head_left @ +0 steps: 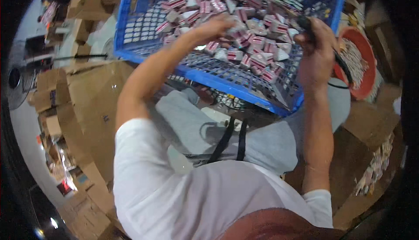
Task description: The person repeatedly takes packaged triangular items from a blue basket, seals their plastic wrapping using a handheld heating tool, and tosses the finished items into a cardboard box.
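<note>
A blue plastic crate (205, 79) with slatted sides stands in front of me. It holds a heap of small wedge-shaped pieces (257, 61), white with dark pink stripes, like toy cake slices. My left hand (214, 28) reaches in over its left side, down among the pieces. Those fingers are blurred and partly hidden, so whether they grip a piece is unclear. At the crate's right side my right hand (317, 41) is closed around a black corded tool (305, 24). A black cord (343, 69) hangs below that hand; the tool's kind is hidden.
To the right, an orange-red basin (370, 67) holds many small pale pieces. Flattened cardboard (94, 109) and boxes cover the left side. A fan (16, 79) stands at the far left. More cardboard (371, 124) lies at the right, with small packaged items (374, 168) on it.
</note>
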The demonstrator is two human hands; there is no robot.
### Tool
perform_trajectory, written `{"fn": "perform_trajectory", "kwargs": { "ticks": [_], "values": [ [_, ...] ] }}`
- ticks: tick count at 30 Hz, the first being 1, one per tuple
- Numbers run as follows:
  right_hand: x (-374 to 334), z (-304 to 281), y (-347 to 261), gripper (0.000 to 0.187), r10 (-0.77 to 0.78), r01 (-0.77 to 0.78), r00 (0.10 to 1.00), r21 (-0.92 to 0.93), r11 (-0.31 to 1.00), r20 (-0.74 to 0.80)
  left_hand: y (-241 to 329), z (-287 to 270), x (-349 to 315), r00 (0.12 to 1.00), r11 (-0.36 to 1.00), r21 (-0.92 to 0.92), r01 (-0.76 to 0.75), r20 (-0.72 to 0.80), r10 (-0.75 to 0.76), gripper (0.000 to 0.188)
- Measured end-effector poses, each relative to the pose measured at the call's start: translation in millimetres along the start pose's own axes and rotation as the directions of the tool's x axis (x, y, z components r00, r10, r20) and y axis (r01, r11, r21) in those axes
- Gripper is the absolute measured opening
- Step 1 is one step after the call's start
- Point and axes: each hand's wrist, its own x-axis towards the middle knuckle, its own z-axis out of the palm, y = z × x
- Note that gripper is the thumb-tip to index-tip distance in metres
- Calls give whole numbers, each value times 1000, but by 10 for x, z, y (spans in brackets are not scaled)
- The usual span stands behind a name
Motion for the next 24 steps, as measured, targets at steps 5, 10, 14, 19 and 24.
{"fn": "perform_trajectory", "kwargs": {
  "ticks": [5,10,14,19,24],
  "values": [
    [-190,204,-26,35,-113,112,973,16,994,203,367,-40,-963,956,896,-334,-292,-119,267,48],
    [-419,254,8,40,-124,154,898,-38,987,422,353,249,-1243,880,732,-506,-456,-132,457,50],
    [-528,337,12,42,-114,188,903,-143,972,414,332,408,-1239,861,603,-639,-478,-205,465,45],
    [-456,428,311,38,-278,364,891,-197,910,359,270,577,-1099,916,830,-397,-392,-91,390,37],
    [-439,473,459,43,-131,226,954,-359,906,269,257,980,-994,833,846,-7,-533,-184,522,50]
  ]
}}
